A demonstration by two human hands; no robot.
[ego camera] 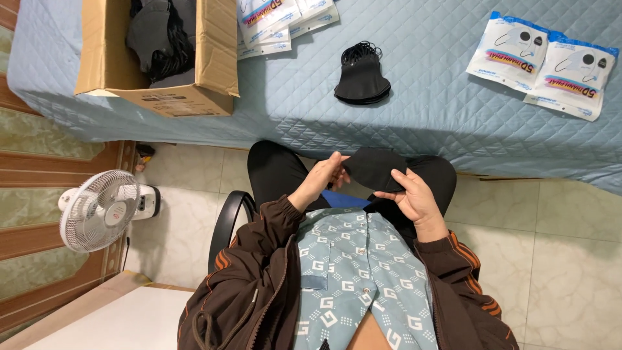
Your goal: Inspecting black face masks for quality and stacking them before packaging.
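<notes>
Head view: left hand (322,176) and right hand (414,198), both hands clamped on black mask (374,168), frame centre; mask stack (361,79) on bed (440,104) above.

Box (159,58) left on bed (440,123), masks (361,81) centre, packets (544,61) right

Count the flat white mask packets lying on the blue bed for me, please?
At least 5: two packets lie side by side at the right, and about three overlap in a stack beside the cardboard box. More may be hidden.
</notes>
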